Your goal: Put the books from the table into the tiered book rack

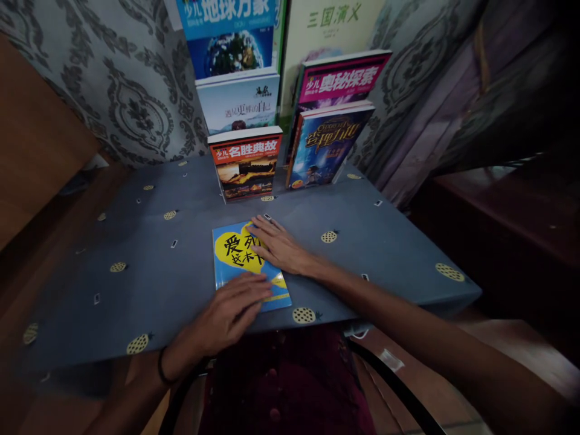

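A blue book (pixel 222 241) with a yellow heart and black Chinese lettering on its cover lies closed near the front edge of the table. My right hand (pixel 281 244) rests flat over its upper right part, with fingers stretched out toward the heart. Across the lower part of the cover lies my left hand (pixel 233 308), slightly blurred, its fingers extended and a dark band on the wrist. Nothing is gripped by either hand. Some of the cover's lettering is hidden under my right fingers.
Behind the blue book stand upright books in two rows: a red-topped book (pixel 247 166) at the left front and a dark blue fantasy book (pixel 327 145) at the right front. Patterned curtains (pixel 140 109) hang behind the table (pixel 149 272), which has a grey-blue pineapple-print cloth.
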Motion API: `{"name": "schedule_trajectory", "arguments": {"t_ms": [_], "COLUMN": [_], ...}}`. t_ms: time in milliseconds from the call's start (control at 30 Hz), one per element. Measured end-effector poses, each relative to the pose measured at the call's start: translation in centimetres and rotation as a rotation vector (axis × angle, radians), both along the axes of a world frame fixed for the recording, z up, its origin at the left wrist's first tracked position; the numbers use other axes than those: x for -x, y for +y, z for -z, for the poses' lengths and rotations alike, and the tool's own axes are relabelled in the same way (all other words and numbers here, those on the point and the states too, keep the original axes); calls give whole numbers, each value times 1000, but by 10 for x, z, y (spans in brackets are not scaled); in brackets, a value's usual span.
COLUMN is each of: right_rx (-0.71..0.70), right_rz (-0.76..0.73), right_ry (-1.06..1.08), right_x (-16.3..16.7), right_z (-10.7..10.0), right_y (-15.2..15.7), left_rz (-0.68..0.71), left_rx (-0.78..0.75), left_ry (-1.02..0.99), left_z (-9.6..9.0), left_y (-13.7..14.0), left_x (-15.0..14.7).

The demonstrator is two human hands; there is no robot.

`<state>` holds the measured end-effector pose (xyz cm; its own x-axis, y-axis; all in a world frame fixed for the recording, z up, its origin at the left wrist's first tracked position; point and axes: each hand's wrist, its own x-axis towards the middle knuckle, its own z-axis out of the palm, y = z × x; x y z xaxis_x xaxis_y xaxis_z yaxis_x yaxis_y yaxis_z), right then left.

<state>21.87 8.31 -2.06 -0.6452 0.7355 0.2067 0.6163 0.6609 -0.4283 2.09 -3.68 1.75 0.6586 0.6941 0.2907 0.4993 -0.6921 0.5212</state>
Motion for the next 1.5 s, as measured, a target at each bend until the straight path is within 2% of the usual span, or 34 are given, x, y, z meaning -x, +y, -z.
{"name": "schedule_trajectory", "arguments": {"t_ms": [67, 167, 200, 267, 367, 500, 600, 733, 800, 900, 967, 1067, 1200, 1267, 1333, 1433, 1500], "right_rx": [-18, -45, -54, -76, -103, -114, -105, -70, -52, -14, 23, 93, 181, 252, 422, 752, 897], "right_rz": [24, 55, 61, 59, 39, 39, 42, 56, 60, 54, 65, 122, 261, 341, 360, 249, 172], "right_ry": [-16, -50, -62, -70, -67, -56, -38, -1, 22, 53, 86, 188, 436, 592, 776, 1055, 1165], "right_x": [-4, -9, -10, -12, -13, -14, -15, -15, -15, -15, -15, -15, -11, -9, -7, -7, -9], "right_z": [1, 1, 1, 1, 2, 6, 6, 4, 3, 1, 1, 3, 9, 10, 9, 2, -4], "right_y": [-14, -39, -47, -61, -74, -77, -76, -76, -76, -76, -75, -67, -37, -20, -6, 3, 4], "left_rz": [-202, -526, -599, -651, -627, -652, -689, -776, -808, -765, -705, -598, -518, -508, -493, -496, -516], "left_rx": [-27, -27, -8, 34, 102, 266, 448, 690, 819, 1074, 1172, 1206, 1216, 1223, 1232, 1242, 1247], "left_ry": [-58, -18, 6, 25, -39, -286, -565, -1046, -1201, -1274, -1290, -1321, -1364, -1385, -1404, -1429, -1440], "left_z": [12, 29, 33, 38, 38, 27, 19, 11, 8, 3, 0, -2, -1, 1, 3, 7, 10], "left_y": [4, 11, 13, 16, 17, 19, 21, 25, 29, 36, 42, 53, 69, 75, 78, 79, 79], "left_x": [11, 27, 32, 37, 37, 32, 27, 16, 8, -1, -5, -7, -6, -6, -5, -3, -1]}}
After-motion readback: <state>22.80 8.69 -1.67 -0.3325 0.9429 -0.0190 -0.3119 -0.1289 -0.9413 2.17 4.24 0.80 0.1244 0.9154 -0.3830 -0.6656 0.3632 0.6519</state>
